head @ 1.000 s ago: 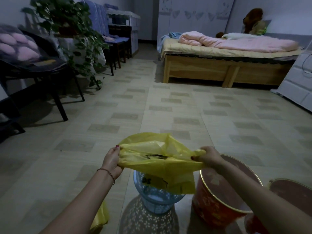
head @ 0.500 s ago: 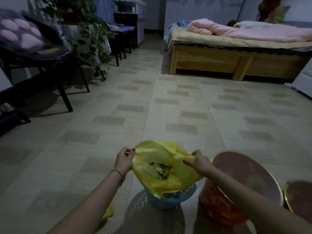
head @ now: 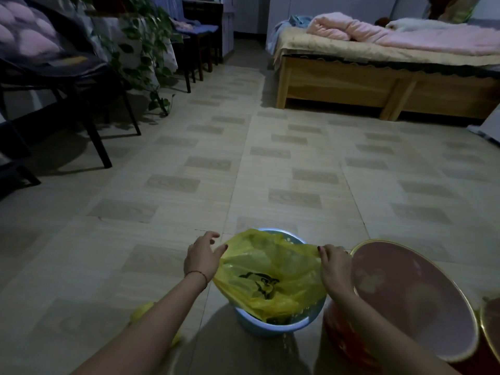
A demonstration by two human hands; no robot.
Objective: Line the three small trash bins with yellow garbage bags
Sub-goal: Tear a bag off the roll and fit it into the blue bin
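A yellow garbage bag (head: 270, 277) with a black print is spread open over the mouth of a small blue bin (head: 270, 324) on the floor. My left hand (head: 201, 257) pinches the bag's left edge with thumb and forefinger, the other fingers spread. My right hand (head: 334, 262) grips the bag's right edge. Just right of the blue bin stands a red bin (head: 405, 293) with a gold rim and no bag inside. A third bin (head: 491, 323) shows only as a rim at the right edge. More yellow plastic (head: 143, 311) lies under my left forearm.
A wooden bed (head: 378, 79) with pink bedding stands at the back right. A black chair (head: 67, 77) and a trailing green plant (head: 140, 50) are at the left. Tiled floor stretches ahead of the bins.
Both hands have lowered the bag from above the blue bin down onto its mouth and pulled it wider. The head has tilted down and moved closer.
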